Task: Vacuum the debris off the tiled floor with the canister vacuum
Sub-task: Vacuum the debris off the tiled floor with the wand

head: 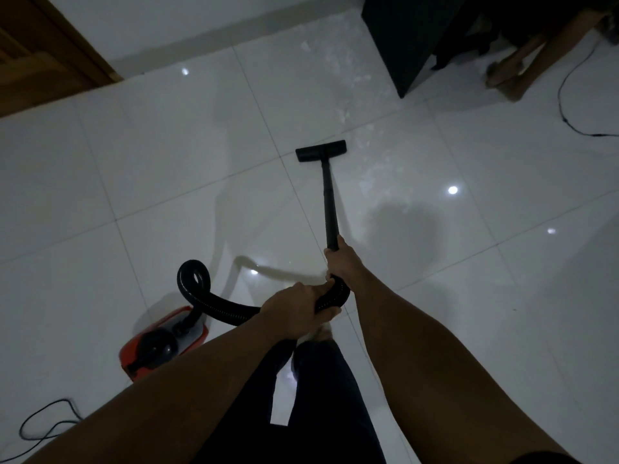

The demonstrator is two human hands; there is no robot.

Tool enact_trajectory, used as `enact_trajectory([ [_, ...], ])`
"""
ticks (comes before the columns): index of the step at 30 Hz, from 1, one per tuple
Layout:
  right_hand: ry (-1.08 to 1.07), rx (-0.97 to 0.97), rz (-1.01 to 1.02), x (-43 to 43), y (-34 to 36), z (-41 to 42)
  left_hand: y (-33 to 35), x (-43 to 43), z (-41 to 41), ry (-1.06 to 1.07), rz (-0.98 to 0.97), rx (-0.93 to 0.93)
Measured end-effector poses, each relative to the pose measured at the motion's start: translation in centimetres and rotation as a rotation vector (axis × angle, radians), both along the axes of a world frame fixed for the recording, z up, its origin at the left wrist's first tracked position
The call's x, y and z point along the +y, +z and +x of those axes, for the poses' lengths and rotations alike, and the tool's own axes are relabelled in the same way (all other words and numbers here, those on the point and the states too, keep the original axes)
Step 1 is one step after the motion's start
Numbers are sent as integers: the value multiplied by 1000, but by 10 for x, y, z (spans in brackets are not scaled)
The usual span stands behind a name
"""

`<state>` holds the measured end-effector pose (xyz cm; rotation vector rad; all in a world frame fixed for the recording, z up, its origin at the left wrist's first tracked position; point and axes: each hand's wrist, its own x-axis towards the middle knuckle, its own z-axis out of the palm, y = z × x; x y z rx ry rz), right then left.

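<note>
Down at my left, the red canister vacuum [160, 344] sits on the tiled floor [134, 182], with a loose cable [43, 420] curled just behind it. My hands are close together. The left hand [294, 304] is wrapped round the ribbed hose [217, 301], and the right hand [342, 262] is clamped on the top of the wand [328, 202]. Further out, the floor head [321, 151] rests flat on a tile joint.

The debris [363, 144] lies as pale flecks just right of the head and runs on toward the far wall. I judge the stroke should go forward and right in slow, overlapping passes. The head needs to stay flat, and the left hand should feed hose so the canister isn't jerked.

Open tile lies to the left. To the right, a dark cabinet [402, 38] sets a hard edge. A second cable [566, 105] and someone's feet [505, 75] beyond it are worth steering clear of.
</note>
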<state>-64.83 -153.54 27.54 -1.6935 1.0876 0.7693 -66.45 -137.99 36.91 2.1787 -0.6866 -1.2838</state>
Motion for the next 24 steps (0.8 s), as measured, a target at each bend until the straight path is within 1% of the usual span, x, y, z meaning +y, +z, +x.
enact_trajectory([
  [3, -14, 8, 0, -6, 4, 21, -1, -7, 17, 37, -3, 1],
  [8, 112, 22, -29, -22, -1, 56, -12, -22, 45, 39, 53, -5],
  [11, 109, 27, -14, -35, -2, 84, -21, -37, 67, 42, 84, -8],
  [13, 124, 23, 7, -52, -6, 109, -26, -53, 89, 73, 90, 5],
  [20, 161, 34, 45, -115, -3, 197, -28, -120, 172, 72, 122, -30],
  [24, 181, 36, 43, -146, -7, 245, -33, -153, 213, 85, 87, -62],
])
